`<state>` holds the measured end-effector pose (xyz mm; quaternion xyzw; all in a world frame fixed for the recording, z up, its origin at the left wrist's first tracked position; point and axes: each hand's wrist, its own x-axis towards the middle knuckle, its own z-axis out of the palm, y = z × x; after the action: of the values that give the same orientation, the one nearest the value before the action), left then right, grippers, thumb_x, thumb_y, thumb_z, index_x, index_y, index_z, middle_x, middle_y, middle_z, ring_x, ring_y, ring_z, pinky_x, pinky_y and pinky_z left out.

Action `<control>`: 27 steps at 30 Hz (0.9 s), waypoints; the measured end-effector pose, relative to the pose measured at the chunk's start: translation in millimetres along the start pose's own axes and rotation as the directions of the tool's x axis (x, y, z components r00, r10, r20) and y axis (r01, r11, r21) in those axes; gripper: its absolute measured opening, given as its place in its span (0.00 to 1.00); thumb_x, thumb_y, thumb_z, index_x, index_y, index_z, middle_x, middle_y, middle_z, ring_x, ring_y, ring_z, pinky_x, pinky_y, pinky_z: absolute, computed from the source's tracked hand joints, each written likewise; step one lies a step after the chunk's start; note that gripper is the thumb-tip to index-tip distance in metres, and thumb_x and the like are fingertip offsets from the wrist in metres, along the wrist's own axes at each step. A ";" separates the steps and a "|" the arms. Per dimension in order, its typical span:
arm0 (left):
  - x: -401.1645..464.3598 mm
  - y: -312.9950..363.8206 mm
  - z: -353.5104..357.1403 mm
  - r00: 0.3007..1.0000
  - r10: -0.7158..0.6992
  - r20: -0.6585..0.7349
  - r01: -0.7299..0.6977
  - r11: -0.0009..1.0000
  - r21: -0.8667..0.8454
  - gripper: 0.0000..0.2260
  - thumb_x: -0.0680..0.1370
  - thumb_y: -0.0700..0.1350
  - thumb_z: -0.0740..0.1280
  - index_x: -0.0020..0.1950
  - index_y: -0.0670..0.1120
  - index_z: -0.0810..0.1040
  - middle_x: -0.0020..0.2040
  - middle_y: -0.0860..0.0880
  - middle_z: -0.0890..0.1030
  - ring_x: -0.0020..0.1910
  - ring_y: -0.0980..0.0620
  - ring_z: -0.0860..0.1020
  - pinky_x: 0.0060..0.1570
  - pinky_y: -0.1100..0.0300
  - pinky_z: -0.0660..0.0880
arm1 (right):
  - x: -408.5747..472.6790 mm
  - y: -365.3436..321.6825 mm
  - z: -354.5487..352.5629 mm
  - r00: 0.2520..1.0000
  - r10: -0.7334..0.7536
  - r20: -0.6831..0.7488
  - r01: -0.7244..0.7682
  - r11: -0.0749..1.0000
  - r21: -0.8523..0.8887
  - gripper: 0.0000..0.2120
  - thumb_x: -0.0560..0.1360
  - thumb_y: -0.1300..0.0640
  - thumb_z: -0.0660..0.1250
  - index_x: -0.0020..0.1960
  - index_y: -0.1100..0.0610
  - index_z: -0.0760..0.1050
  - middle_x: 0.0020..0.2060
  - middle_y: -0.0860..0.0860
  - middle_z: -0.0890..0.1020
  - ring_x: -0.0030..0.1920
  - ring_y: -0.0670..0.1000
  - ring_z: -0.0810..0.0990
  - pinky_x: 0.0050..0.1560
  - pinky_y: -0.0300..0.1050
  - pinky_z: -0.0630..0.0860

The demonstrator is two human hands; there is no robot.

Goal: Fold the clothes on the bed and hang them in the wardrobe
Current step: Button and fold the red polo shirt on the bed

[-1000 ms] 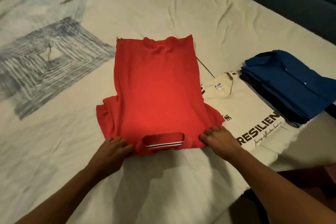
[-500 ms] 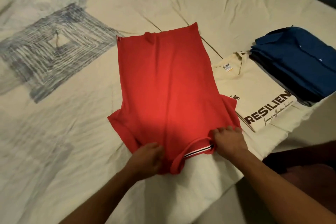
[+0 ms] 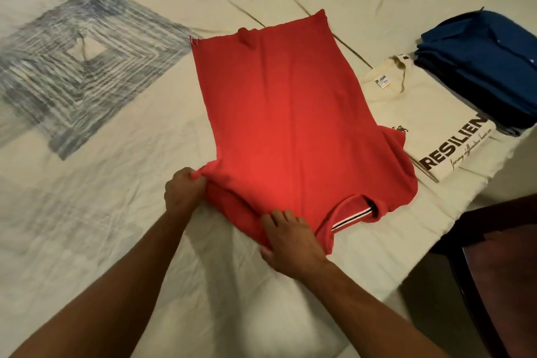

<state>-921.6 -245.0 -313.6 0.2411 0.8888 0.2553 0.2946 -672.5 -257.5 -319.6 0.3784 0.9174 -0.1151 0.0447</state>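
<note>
Bed (image 3: 116, 241): a cream sheet with a blue-grey square print at the far left; it carried all the clothes.
Left hand (image 3: 183, 191): its fingers were curled round the bunched left sleeve of the red shirt, pinching the cloth at that edge.
Red shirt (image 3: 290, 125): it lay mid-bed, back up, hem away from the person and the striped collar (image 3: 353, 216) at the near edge; the right sleeve lay spread out toward the cream shirt.
Right hand (image 3: 290, 237): it rested flat on the near edge just left of the collar, fingers fairly straight and pressing the cloth down, holding nothing.
Step in hand, as I judged it: folding the left sleeve and side inward over the back.
Doing it well: the flat hand should pin the shoulder line while the left carries the sleeve across in one sweep, keeping the fold edge straight up to the hem, then smoothing out creases.
Cream shirt (image 3: 421, 125): folded, lettered, touching the red shirt's right sleeve.
Blue stack (image 3: 488, 67): folded clothes at the far right, overlapping the cream shirt.
</note>
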 end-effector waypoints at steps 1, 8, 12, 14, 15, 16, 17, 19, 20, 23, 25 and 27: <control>-2.5 -3.9 -7.4 0.988 -0.140 -0.057 0.126 0.971 -0.204 0.18 0.66 0.53 0.61 0.47 0.44 0.81 0.46 0.42 0.83 0.48 0.40 0.80 0.50 0.50 0.77 | -2.4 -5.4 2.6 0.998 0.056 0.041 -0.056 0.998 -0.010 0.21 0.65 0.39 0.65 0.52 0.51 0.71 0.45 0.50 0.76 0.44 0.55 0.76 0.38 0.51 0.74; -49.6 45.1 -33.6 0.952 -0.307 0.014 0.121 0.332 -0.936 0.11 0.71 0.34 0.61 0.33 0.48 0.76 0.33 0.50 0.76 0.35 0.51 0.73 0.33 0.60 0.72 | 5.1 -26.2 3.0 0.952 0.295 0.081 -0.296 0.955 0.001 0.21 0.65 0.41 0.70 0.52 0.52 0.75 0.46 0.52 0.78 0.45 0.58 0.78 0.39 0.53 0.74; -65.7 131.4 9.9 0.967 0.236 0.094 -0.058 0.565 -0.823 0.13 0.72 0.31 0.63 0.38 0.49 0.77 0.29 0.55 0.77 0.30 0.56 0.74 0.32 0.62 0.70 | 9.9 -19.6 -10.0 0.826 0.563 0.018 -0.523 0.756 0.393 0.16 0.79 0.51 0.59 0.62 0.57 0.75 0.52 0.58 0.82 0.53 0.63 0.80 0.47 0.54 0.74; -85.8 160.3 39.5 0.743 0.548 0.383 -0.141 0.689 -0.711 0.10 0.74 0.36 0.67 0.49 0.51 0.78 0.38 0.53 0.81 0.38 0.58 0.78 0.41 0.66 0.73 | 7.1 -10.4 -15.8 0.675 0.734 0.072 -0.605 0.496 0.622 0.16 0.82 0.52 0.61 0.59 0.63 0.77 0.51 0.65 0.82 0.53 0.66 0.80 0.47 0.53 0.71; -94.4 165.2 54.1 0.614 0.607 0.505 -0.186 0.733 -0.655 0.11 0.72 0.42 0.69 0.53 0.52 0.78 0.43 0.51 0.81 0.44 0.57 0.78 0.49 0.64 0.73 | 4.7 -6.0 -19.6 0.600 0.788 0.136 -0.616 0.347 0.707 0.17 0.82 0.51 0.61 0.57 0.66 0.78 0.52 0.67 0.82 0.54 0.67 0.79 0.48 0.51 0.70; -99.4 163.4 67.0 0.542 0.610 0.577 -0.222 0.767 -0.602 0.14 0.71 0.46 0.69 0.56 0.51 0.78 0.47 0.49 0.80 0.49 0.55 0.78 0.55 0.59 0.74 | 2.4 -2.4 -22.6 0.538 0.815 0.216 -0.617 0.206 0.759 0.19 0.83 0.50 0.61 0.57 0.67 0.77 0.54 0.67 0.81 0.57 0.67 0.78 0.51 0.51 0.70; -103.9 156.7 75.0 0.526 0.599 0.604 -0.258 0.789 -0.558 0.16 0.70 0.47 0.68 0.58 0.51 0.78 0.48 0.50 0.80 0.51 0.54 0.78 0.60 0.56 0.74 | -0.2 0.2 -24.1 0.489 0.819 0.300 -0.614 0.079 0.785 0.21 0.83 0.49 0.60 0.58 0.68 0.77 0.58 0.67 0.80 0.60 0.66 0.77 0.56 0.51 0.70; -103.9 134.1 81.3 0.562 0.577 0.593 -0.285 0.808 -0.516 0.15 0.71 0.48 0.67 0.56 0.49 0.79 0.47 0.53 0.80 0.50 0.58 0.78 0.60 0.57 0.74 | -0.8 5.3 -25.0 0.436 0.800 0.413 -0.613 -0.071 0.787 0.23 0.83 0.45 0.59 0.61 0.65 0.76 0.61 0.65 0.78 0.61 0.65 0.76 0.62 0.52 0.71; -101.0 119.3 81.7 0.596 0.556 0.579 -0.278 0.820 -0.501 0.14 0.71 0.47 0.67 0.55 0.48 0.80 0.45 0.55 0.80 0.46 0.61 0.78 0.56 0.61 0.75 | -0.7 8.7 -24.4 0.432 0.791 0.434 -0.619 -0.091 0.780 0.23 0.83 0.43 0.58 0.59 0.63 0.76 0.60 0.64 0.79 0.60 0.63 0.77 0.62 0.52 0.71; -83.0 71.5 77.0 0.734 0.496 0.464 -0.339 0.860 -0.381 0.10 0.73 0.48 0.66 0.52 0.48 0.82 0.43 0.57 0.81 0.42 0.64 0.79 0.52 0.63 0.76 | 0.9 14.7 -19.4 0.445 0.765 0.465 -0.620 -0.111 0.776 0.26 0.82 0.39 0.56 0.56 0.62 0.77 0.56 0.60 0.80 0.56 0.60 0.77 0.57 0.49 0.71; -64.6 51.0 72.5 0.809 0.440 0.390 -0.369 0.896 -0.246 0.11 0.72 0.51 0.63 0.49 0.53 0.82 0.41 0.59 0.81 0.44 0.58 0.80 0.53 0.59 0.77 | 1.8 19.0 -14.0 0.436 0.762 0.479 -0.606 -0.145 0.782 0.27 0.82 0.40 0.56 0.60 0.64 0.76 0.56 0.58 0.79 0.56 0.59 0.76 0.58 0.49 0.70; -47.7 42.7 69.9 0.850 0.421 0.318 -0.387 0.907 -0.166 0.09 0.75 0.49 0.63 0.50 0.51 0.82 0.42 0.58 0.81 0.46 0.54 0.80 0.52 0.59 0.75 | 1.5 21.7 -10.5 0.427 0.764 0.483 -0.590 -0.169 0.790 0.23 0.82 0.42 0.58 0.58 0.62 0.76 0.55 0.57 0.79 0.55 0.58 0.75 0.60 0.50 0.71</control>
<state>-830.6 -218.6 -317.8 0.4493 0.7388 0.3073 0.3974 -658.3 -239.0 -313.5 0.7614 0.3264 -0.5263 -0.1919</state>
